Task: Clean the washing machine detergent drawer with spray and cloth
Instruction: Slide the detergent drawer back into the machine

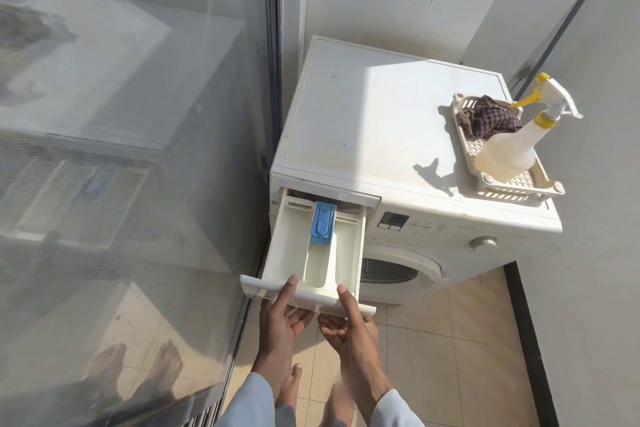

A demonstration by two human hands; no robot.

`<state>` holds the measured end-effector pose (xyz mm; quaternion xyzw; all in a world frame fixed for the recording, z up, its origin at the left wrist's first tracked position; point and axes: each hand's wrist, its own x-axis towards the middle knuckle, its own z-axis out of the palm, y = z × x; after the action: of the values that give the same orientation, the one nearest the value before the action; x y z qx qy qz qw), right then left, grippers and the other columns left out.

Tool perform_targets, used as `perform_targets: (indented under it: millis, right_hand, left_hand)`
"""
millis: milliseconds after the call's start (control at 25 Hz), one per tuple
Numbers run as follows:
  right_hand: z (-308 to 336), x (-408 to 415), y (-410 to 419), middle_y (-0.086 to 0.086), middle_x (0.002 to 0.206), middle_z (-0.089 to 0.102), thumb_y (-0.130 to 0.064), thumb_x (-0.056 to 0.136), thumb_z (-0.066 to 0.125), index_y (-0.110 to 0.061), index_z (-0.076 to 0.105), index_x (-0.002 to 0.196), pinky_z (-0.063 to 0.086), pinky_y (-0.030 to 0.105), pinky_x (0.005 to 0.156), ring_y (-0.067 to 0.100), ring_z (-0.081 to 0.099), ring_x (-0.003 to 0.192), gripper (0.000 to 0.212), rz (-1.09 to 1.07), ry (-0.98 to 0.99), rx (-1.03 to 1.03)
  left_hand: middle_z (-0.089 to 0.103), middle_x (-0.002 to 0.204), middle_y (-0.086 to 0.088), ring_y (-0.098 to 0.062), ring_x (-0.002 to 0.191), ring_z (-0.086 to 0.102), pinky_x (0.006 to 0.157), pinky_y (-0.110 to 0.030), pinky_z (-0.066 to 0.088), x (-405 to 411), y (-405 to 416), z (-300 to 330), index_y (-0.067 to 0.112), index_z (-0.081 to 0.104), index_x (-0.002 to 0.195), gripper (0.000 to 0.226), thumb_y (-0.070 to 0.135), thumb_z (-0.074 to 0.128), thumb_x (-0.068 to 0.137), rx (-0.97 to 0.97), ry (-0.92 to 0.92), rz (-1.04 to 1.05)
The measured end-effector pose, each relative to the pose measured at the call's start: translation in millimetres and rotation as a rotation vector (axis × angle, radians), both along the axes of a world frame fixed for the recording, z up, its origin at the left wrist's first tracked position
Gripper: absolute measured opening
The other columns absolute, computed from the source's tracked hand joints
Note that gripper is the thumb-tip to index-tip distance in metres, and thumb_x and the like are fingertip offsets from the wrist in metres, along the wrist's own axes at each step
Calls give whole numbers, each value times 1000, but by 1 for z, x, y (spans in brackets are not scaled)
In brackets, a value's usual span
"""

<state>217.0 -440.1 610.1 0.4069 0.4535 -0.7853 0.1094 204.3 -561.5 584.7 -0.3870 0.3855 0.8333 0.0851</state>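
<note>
White plastic detergent drawer [311,253] pulled far out of washing machine [398,135] front, top left. Drawer is a long rectangular tray, smooth glossy walls, split into lengthwise compartments; blue plastic insert [323,224] in the middle one near the back. Rear end of drawer hidden inside the slot. Left hand [282,319] grips front panel: thumb on top edge, fingers curled underneath. Right hand [349,322] same grip, thumb on top, fingers under the panel, tips hidden. Pale sleeves cut off at bottom edge. On machine top, right rear: cream slotted plastic basket [512,184], crumpled dark checked cloth [485,118] inside, translucent spray bottle [509,149] with yellow collar and nozzle tip standing in it. Control panel text too small to read. Round metal-look dial [483,243]. Beige tiled floor [450,340]. Left: dusty glass pane [121,114], blurry reflections.
</note>
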Motion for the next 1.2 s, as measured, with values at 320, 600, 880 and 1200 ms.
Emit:
perform_targets:
  millis: [320,600,880,1200]
  right_hand:
    - [1,-5,-1,18,87,71,-43,58,90,1,57,124,60,33,70,26,66,71,86,-19,-6,11]
    - [-4,-1,1,19,89,72,-45,62,94,1,58,127,59,36,78,25,67,74,87,-8,-8,7]
    - [-1,-7,2,20,88,71,-49,54,96,1,58,125,60,36,75,27,67,74,95,-14,-5,33]
    - [3,-4,0,19,93,73,-49,50,97,-3,61,119,59,36,74,29,69,81,90,-7,-18,50]
  left_hand:
    - [62,133,-30,-41,114,67,89,-44,58,-3,1,-1,6,52,144,78,36,74,76,36,-12,-1]
    - [62,135,-29,-43,117,67,91,-45,59,-1,0,-6,7,52,146,83,38,77,73,18,-10,-6]
    - [62,136,-29,-42,118,65,74,-37,64,-5,3,-4,7,51,146,82,36,77,74,62,-31,15]
    - [63,134,-28,-41,115,68,70,-34,65,-3,-1,-3,9,51,146,83,35,79,73,66,-15,-19]
